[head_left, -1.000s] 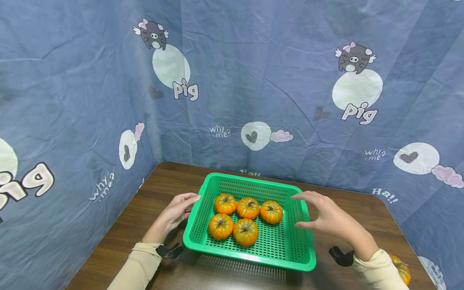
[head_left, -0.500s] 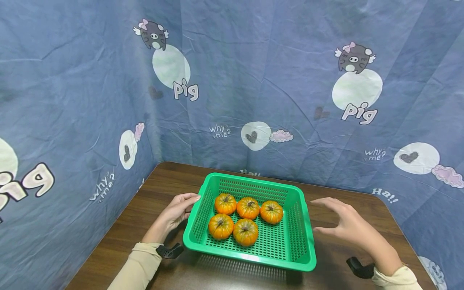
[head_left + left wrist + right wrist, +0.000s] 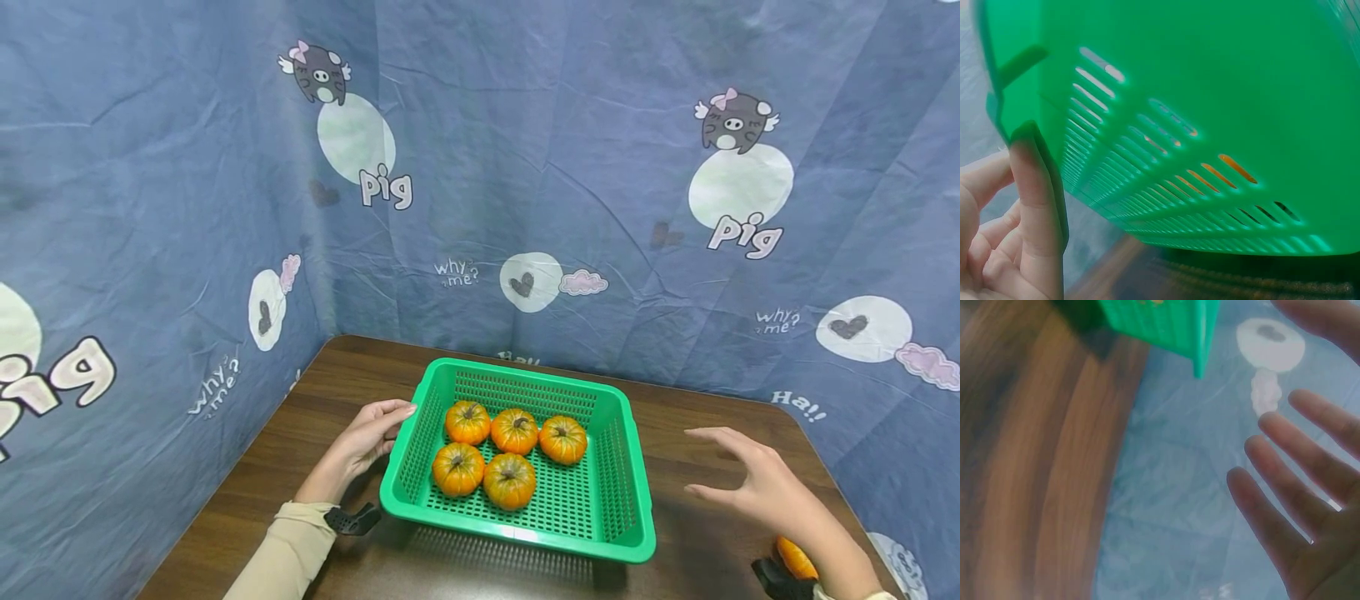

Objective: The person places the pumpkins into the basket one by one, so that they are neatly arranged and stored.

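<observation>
A green plastic basket [image 3: 600,546] with slotted walls and floor sits in the middle of the table. Several small orange pumpkins [image 3: 510,481] lie in its left and back part, stems up. My left hand [image 3: 367,435] grips the basket's left rim, thumb and fingers at the edge; the left wrist view shows its fingers [image 3: 1034,200] against the outer wall. Away from the basket, to its right, my right hand [image 3: 765,479] hovers with fingers spread and nothing in them. Another orange pumpkin [image 3: 797,558] lies below the right forearm, which partly hides it.
The brown wooden table [image 3: 360,367] ends at a blue printed curtain [image 3: 465,208] behind it and at both sides. Bare wood shows between the basket and the table's right edge.
My right hand has drawn away from over the basket's right side, moving right and toward the near right corner. The left hand, basket and the pumpkins inside stay put.
</observation>
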Available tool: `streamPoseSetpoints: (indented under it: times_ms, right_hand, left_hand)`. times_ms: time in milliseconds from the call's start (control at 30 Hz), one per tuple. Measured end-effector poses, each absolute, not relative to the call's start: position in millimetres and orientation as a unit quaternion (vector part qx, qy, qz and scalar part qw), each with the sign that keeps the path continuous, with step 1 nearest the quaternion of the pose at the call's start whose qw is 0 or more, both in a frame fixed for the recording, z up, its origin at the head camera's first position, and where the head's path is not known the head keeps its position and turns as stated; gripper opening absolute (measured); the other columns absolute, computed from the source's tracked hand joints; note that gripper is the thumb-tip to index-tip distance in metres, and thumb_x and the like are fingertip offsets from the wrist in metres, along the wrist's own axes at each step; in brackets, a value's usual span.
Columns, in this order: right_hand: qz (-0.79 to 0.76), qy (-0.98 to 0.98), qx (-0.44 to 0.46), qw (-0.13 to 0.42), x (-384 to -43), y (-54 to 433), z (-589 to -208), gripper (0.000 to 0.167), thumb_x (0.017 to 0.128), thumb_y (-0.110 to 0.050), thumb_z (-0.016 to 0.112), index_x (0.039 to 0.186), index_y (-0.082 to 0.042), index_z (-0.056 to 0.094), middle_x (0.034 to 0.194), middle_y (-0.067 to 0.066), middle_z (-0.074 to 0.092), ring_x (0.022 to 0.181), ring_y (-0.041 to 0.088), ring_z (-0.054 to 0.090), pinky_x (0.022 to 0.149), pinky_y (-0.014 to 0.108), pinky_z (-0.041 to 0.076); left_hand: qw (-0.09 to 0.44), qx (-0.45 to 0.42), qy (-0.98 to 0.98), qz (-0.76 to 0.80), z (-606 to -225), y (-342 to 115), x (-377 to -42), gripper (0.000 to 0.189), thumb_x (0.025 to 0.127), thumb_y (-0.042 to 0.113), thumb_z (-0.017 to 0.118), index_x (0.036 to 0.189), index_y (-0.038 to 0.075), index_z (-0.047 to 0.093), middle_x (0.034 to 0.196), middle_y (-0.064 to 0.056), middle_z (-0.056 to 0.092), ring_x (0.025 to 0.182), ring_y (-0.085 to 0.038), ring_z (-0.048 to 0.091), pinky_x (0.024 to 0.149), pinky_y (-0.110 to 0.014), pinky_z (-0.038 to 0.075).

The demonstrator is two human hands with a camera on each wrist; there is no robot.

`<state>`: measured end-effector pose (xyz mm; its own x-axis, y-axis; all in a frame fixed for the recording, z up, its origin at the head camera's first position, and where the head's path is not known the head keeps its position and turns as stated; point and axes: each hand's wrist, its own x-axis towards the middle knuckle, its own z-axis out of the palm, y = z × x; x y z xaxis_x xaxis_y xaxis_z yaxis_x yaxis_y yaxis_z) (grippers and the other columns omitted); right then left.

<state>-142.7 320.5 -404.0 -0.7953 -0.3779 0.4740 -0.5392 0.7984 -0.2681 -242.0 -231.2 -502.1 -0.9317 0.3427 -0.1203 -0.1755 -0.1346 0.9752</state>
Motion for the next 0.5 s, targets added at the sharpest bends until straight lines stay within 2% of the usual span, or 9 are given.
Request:
streamPoseSetpoints:
  times_ms: [67, 333, 500]
  right_hand:
    - [0.205, -0.927, 0.240, 0.203, -140, 326, -407, 0.073, 0.063, -0.027, 0.101, 0.128, -0.024, 0.068, 0.118, 0.002, 0.073, 0.100, 0.001, 0.067, 0.083, 0.005, 0.050]
    - [0.215, -0.940, 0.184, 0.191, -129, 348, -413, 0.071, 0.065, -0.030, 0.100, 0.129, -0.026, 0.069, 0.120, -0.001, 0.074, 0.099, -0.013, 0.059, 0.076, 0.010, 0.053]
    - [0.217, -0.953, 0.130, 0.165, -121, 365, -414, 0.067, 0.070, -0.035, 0.097, 0.130, -0.028, 0.069, 0.121, -0.018, 0.068, 0.096, -0.017, 0.055, 0.071, 0.020, 0.055]
  left_hand:
    - [0.172, 0.067, 0.635, 0.751, -502, -231, -242, 0.021, 0.108, 0.023, 0.057, 0.122, 0.008, 0.064, 0.095, 0.006, 0.077, 0.083, -0.006, 0.076, 0.072, -0.023, 0.065]
    - [0.174, 0.068, 0.632, 0.752, -501, -232, -241, 0.021, 0.108, 0.023, 0.057, 0.121, 0.008, 0.064, 0.094, 0.006, 0.076, 0.083, -0.006, 0.075, 0.072, -0.023, 0.065]
    - [0.175, 0.062, 0.632, 0.753, -500, -231, -240, 0.021, 0.108, 0.022, 0.057, 0.121, 0.008, 0.064, 0.094, 0.005, 0.076, 0.083, -0.006, 0.075, 0.071, -0.023, 0.064]
